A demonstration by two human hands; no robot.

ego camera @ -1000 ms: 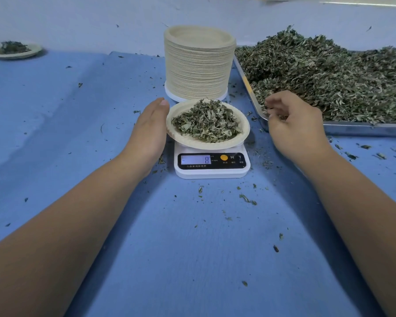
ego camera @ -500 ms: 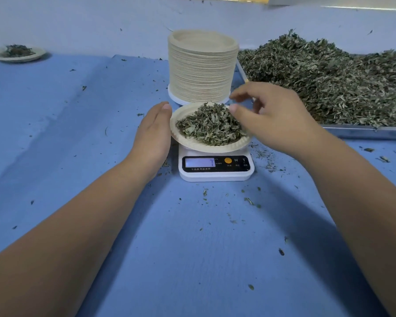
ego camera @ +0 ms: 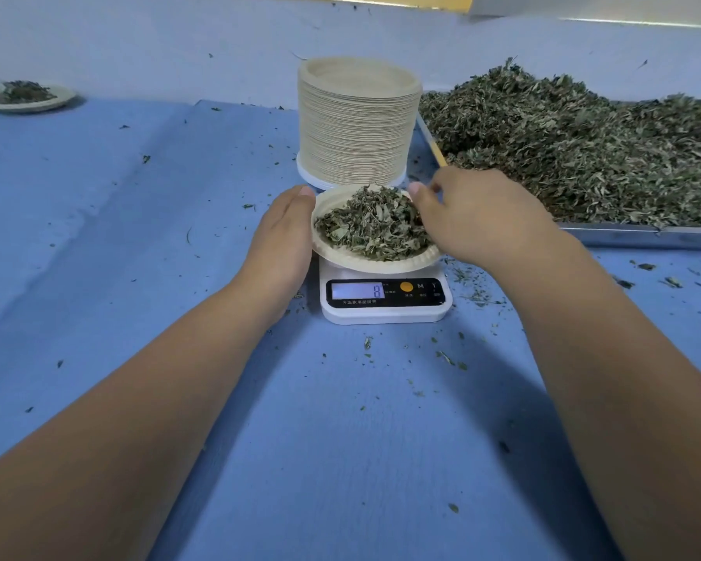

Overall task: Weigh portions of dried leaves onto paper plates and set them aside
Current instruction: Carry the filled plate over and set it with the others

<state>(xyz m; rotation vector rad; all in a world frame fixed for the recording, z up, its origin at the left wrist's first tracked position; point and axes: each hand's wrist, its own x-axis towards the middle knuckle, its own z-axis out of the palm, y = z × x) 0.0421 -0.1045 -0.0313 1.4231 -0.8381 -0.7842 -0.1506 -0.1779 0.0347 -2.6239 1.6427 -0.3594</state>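
A paper plate (ego camera: 343, 259) heaped with dried leaves (ego camera: 371, 224) sits on a small white digital scale (ego camera: 385, 311) whose display reads 8. My left hand (ego camera: 278, 240) lies with straight fingers against the plate's left rim. My right hand (ego camera: 474, 220) hovers over the plate's right side with curled fingers and its thumb near the far rim. Whether it pinches leaves or the rim is hidden. A tall stack of paper plates (ego camera: 357, 123) stands just behind the scale. The metal tray (ego camera: 640, 234) at the right holds a big pile of dried leaves (ego camera: 583, 155).
A filled paper plate (ego camera: 27, 100) sits at the far left on the blue cloth (ego camera: 138, 236). Leaf crumbs are scattered around the scale and in front of the tray. A pale wall rises behind the table.
My right hand went from the tray's edge to the plate and has dropped lower over its right side. The display went from 8 to 7 and back to 8. My left hand stayed put.
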